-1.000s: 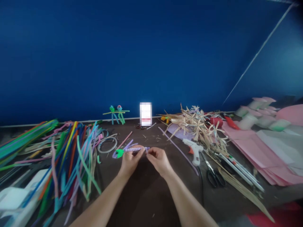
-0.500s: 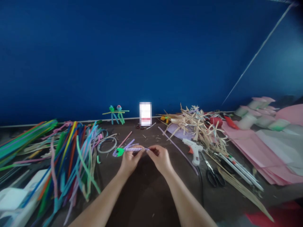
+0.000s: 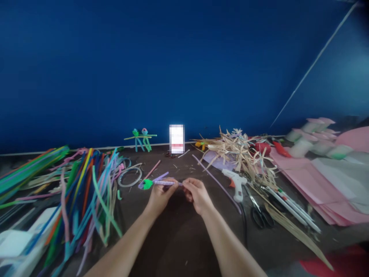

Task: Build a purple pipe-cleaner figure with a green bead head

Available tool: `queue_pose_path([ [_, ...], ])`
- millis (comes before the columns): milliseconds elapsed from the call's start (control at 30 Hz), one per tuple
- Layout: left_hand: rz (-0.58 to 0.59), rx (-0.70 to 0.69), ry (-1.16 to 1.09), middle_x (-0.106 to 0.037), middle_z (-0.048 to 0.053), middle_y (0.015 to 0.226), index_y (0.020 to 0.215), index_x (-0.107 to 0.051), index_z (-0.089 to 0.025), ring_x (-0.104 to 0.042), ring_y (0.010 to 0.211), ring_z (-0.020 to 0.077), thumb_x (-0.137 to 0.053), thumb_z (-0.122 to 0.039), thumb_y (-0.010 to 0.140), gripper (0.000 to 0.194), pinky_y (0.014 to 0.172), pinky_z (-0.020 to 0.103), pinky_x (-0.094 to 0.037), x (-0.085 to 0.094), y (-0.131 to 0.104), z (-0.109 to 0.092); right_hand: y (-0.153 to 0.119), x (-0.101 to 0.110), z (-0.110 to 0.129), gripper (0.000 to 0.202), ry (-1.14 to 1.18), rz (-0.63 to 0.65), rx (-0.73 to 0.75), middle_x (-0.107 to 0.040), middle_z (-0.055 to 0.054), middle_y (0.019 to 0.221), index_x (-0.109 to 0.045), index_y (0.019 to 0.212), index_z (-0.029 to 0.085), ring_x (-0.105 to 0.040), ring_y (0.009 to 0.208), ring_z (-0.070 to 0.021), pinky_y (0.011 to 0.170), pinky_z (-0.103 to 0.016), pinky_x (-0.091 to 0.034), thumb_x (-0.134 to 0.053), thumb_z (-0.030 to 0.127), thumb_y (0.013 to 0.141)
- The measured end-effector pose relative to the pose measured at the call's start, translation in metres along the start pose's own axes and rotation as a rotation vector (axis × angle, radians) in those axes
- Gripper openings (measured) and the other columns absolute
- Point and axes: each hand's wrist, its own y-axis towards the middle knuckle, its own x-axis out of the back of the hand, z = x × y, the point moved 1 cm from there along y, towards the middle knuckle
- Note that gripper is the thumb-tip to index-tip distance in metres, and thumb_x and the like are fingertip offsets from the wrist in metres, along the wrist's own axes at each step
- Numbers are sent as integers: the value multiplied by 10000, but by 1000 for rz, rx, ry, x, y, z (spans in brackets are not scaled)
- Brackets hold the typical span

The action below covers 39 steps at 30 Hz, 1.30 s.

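Both hands meet at the middle of the dark table over a purple pipe cleaner piece with a tightly wound, coiled stem. My left hand is closed around the coiled part, its thumb and fingers pinching near the right end. A green fuzzy part and a purple loop stick out at its left, and a loose purple strand points up behind. My right hand pinches the thin right tip of the same piece between thumb and finger, the other fingers curled under.
Many coloured pipe cleaners lie at left beside a clear ring. Two small pipe cleaner figures stand at the back. At right are a glue gun, black-handled scissors, dried straw pieces and pink sheets.
My right hand has shifted slightly right and rolled, its fingers now more curled. The pipe cleaner piece has moved a little to the right with my left hand.
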Motion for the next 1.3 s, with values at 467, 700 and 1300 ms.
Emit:
queue_pose_path([
  [467,15,223,-246,-534,3,583,713,-597,-109,-481,537,110,-626,-330,668,227,512,218,-394,-1,2,5,0,0,-1,105,-497,-88,377,-523,17,584,-563,680,162,-441,506,-92,482,-197,-350,-537,262,698],
  [700,31,172,-108,-528,-4,573,674,-594,-131,-492,557,129,-604,-314,676,183,537,233,-403,0,2,0,-3,-2,1,93,-569,-70,380,-489,34,529,-536,628,170,-430,466,-90,454,-193,-332,-505,233,690],
  [1300,185,-120,113,-595,30,645,647,-631,-171,-539,635,161,-572,-270,712,131,630,263,-418,0,0,-18,1,5,-1,164,-272,33,-61,-347,84,372,-421,483,180,-225,293,-36,320,-183,-146,-490,268,603],
])
